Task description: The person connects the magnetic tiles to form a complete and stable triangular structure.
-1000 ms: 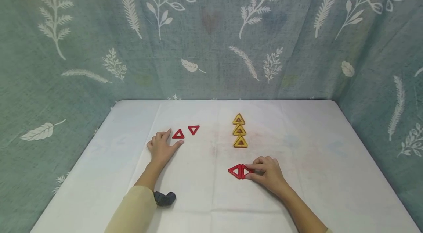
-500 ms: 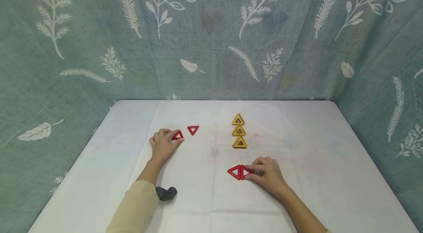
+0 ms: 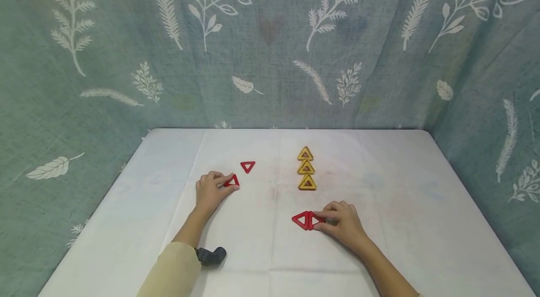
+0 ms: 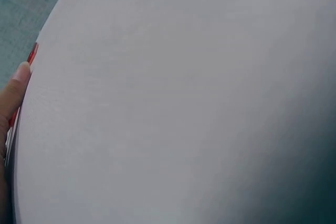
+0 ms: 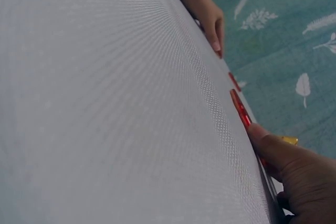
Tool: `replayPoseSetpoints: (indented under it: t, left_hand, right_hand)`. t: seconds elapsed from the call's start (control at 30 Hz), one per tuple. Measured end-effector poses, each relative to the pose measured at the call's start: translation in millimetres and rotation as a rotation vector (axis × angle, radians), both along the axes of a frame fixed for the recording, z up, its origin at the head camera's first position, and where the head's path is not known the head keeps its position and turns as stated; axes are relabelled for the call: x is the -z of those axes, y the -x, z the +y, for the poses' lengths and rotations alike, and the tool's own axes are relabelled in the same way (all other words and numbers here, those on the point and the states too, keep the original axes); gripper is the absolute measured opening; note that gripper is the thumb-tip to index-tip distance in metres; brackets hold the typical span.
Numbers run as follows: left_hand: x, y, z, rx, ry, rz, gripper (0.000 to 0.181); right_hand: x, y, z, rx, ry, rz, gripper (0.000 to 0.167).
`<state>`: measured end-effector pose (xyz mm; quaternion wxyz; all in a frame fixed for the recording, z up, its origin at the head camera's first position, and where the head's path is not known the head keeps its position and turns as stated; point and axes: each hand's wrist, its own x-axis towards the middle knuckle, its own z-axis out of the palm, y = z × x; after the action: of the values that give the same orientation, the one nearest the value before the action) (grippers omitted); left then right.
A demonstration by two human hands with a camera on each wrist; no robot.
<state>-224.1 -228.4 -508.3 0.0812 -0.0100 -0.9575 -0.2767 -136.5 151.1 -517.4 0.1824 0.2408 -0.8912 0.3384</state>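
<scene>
My left hand [image 3: 210,191] pinches a red open-centred triangle tile [image 3: 237,180] between thumb and fingers at the left of the table. A second red triangle tile [image 3: 248,163] lies just beyond it, pointing toward me. Nearer the front, my right hand [image 3: 343,223] grips the right one of two red triangle tiles [image 3: 306,220] that lie edge to edge. In the left wrist view only the thumb [image 4: 17,85] and a sliver of red tile [image 4: 33,52] show. The right wrist view has the right hand [image 5: 302,174] on a red tile [image 5: 240,108], seen edge-on.
Several yellow triangle tiles [image 3: 306,173] stand in a column behind the red pair, with dark reddish centres. A white cloth covers the table [image 3: 401,231]. Behind it and at both sides hangs a green leaf-patterned curtain [image 3: 270,67]. A dark device [image 3: 212,256] sits at the left wrist.
My left hand has closed its thumb and fingers on the red triangle tile and shifted it slightly right and toward me. The right hand and its two red tiles have stayed put.
</scene>
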Motion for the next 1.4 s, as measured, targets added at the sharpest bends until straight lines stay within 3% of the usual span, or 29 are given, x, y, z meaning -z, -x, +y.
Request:
replayPoseSetpoints:
  t: [0.33,0.87,1.27,1.4]
  left_hand:
    - [-0.4,-18.4,7.5,0.008,-0.027,0.009,0.053]
    - [1.3,-41.0,25.4,0.092,-0.09,0.069,0.048]
    - [0.4,-59.0,43.7,0.169,-0.042,0.169,0.047]
    - [1.9,-61.7,43.9,0.188,-0.016,0.156,0.046]
  right_hand:
    - [-0.9,-0.9,-1,0.005,0.007,0.009,0.033]
    - [0.0,-0.1,-1,0.036,0.02,-0.017,0.031]
    - [3.2,-1.1,0,0.056,0.028,-0.019,0.033]
    - [2.3,-2.3,-2,0.065,0.02,-0.067,0.036]
